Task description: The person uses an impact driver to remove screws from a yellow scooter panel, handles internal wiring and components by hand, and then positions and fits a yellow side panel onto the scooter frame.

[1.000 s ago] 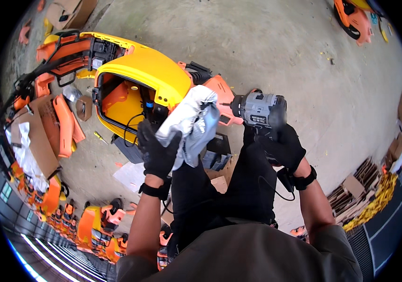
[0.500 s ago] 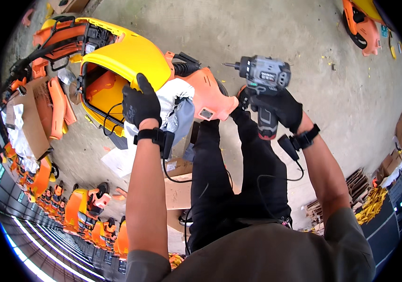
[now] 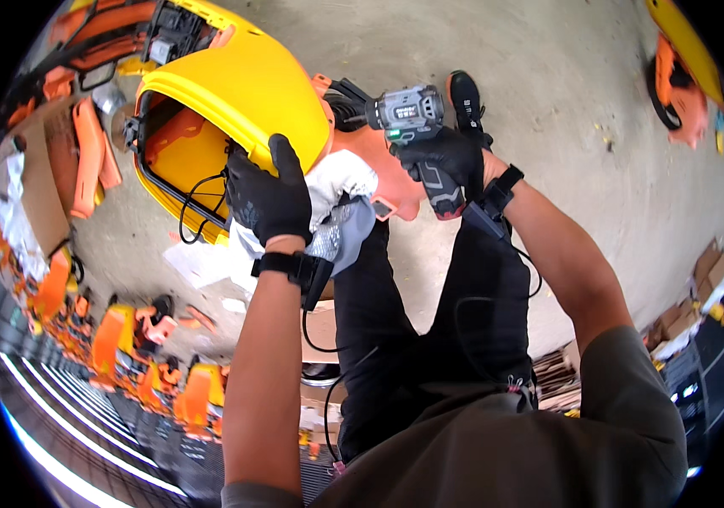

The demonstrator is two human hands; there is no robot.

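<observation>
My right hand (image 3: pixel 446 159), in a black glove, is wrapped round the grip of a grey-and-black cordless drill (image 3: pixel 408 112). The drill's front end faces left, toward black parts (image 3: pixel 346 106) behind an orange body part (image 3: pixel 360 146); its bit is hard to make out. My left hand (image 3: pixel 270 196), also gloved, is closed at the open edge of a large yellow shell (image 3: pixel 243 80), thumb pointing up. Its fingertips are partly hidden beside a thin black cable (image 3: pixel 182 216) looping from them. White and grey wrapping (image 3: pixel 341 182) lies against that hand's right side.
A cardboard box (image 3: pixel 44 169) with an orange part (image 3: pixel 87 161) stands at left. Several orange-and-yellow vehicles (image 3: pixel 116 334) line the lower left. Another vehicle (image 3: pixel 685 106) is at the upper right. My shoe (image 3: pixel 466 97) is on the concrete floor, just beyond the drill.
My right hand has brought the drill left, up to the black parts by the orange body. My left hand stays at the yellow shell. My view has shifted, and my shoe now shows.
</observation>
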